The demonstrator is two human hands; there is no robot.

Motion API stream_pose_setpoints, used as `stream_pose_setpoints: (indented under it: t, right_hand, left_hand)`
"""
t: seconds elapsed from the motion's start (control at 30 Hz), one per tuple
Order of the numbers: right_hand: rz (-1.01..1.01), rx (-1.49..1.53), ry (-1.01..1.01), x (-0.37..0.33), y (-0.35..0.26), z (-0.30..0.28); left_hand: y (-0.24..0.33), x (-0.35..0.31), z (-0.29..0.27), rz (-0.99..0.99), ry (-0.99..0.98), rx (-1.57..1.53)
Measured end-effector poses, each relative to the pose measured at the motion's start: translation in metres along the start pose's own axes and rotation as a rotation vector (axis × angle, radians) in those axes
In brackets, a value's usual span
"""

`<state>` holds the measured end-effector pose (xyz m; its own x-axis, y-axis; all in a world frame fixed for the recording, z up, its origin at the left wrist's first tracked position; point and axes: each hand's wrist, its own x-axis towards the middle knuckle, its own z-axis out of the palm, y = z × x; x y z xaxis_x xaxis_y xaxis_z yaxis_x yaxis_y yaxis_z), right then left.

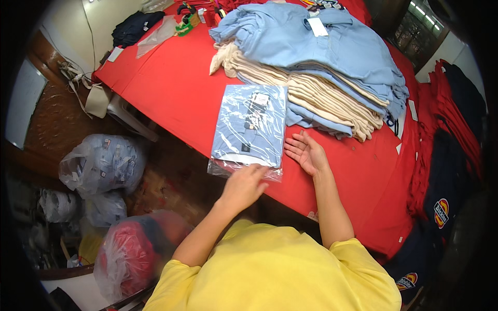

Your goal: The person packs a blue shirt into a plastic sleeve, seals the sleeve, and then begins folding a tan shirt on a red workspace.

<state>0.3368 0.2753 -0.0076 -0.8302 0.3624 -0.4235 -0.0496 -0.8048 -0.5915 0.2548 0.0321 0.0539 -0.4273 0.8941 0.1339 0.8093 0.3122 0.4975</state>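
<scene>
A folded light blue shirt in a clear plastic bag (249, 127) lies flat on the red table (171, 88), its open end at the near edge. My left hand (243, 187) rests palm down on the bag's near end, fingers on the plastic flap. My right hand (306, 152) lies palm up with spread fingers on the table, just right of the bag, holding nothing. Beyond them stands a tall stack of folded light blue and cream shirts (321, 67).
Red and dark navy shirts (446, 155) are piled at the table's right end. Plastic sacks of packed garments (101, 163) and a red-filled sack (129, 254) sit on the floor at left. A dark garment (136, 26), plastic bags and tape lie at the far end.
</scene>
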Motion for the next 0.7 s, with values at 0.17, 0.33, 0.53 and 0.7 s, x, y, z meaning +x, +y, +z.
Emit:
stream_pose_setpoints:
  t: [0.17,0.33,0.53,0.7]
  right_hand:
    - [-0.088,-0.483,0.090,-0.003,0.023,0.010]
    - [-0.535,-0.965,0.043,0.029,0.039,0.061]
    - [-1.021,-1.657,-0.054,0.000,-0.002,0.239]
    - [-0.802,-2.081,-0.409,0.041,0.057,0.285]
  left_hand:
    - [-0.065,-0.009,0.001,-0.243,0.361,0.264]
    - [-0.079,-0.014,0.022,-0.246,0.279,0.129]
    - [-0.102,0.001,-0.016,-0.095,-0.047,-0.235]
    - [-0.160,-0.001,-0.068,-0.428,0.578,-0.297]
